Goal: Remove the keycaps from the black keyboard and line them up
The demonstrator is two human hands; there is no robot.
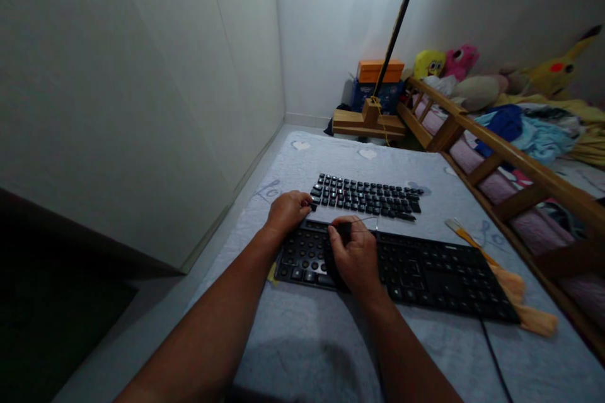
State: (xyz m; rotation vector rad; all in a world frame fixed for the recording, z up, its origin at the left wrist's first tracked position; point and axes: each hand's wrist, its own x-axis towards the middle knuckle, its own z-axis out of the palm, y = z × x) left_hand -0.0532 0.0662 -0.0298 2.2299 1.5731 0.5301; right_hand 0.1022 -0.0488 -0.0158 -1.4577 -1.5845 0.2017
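A black keyboard (449,280) lies across the cloth, with keycaps gone from its left part and round key mounts showing. Beyond it, loose black keycaps (363,195) are laid out in rows. My left hand (289,211) is at the left end of these rows, fingertips pinched on a small black keycap (312,206). Over the keyboard's left half, my right hand (355,255) is closed around what looks like a wire keycap puller (366,221); its thin wire sticks out to the right and its dark handle is mostly hidden by the fingers.
A brush (463,234) and an orange cloth (539,318) lie at the keyboard's right. The keyboard's cable (494,359) runs toward me. A wooden bed rail (524,176) borders the right side, a white cabinet (189,75) the left. A wooden stand (368,118) is behind.
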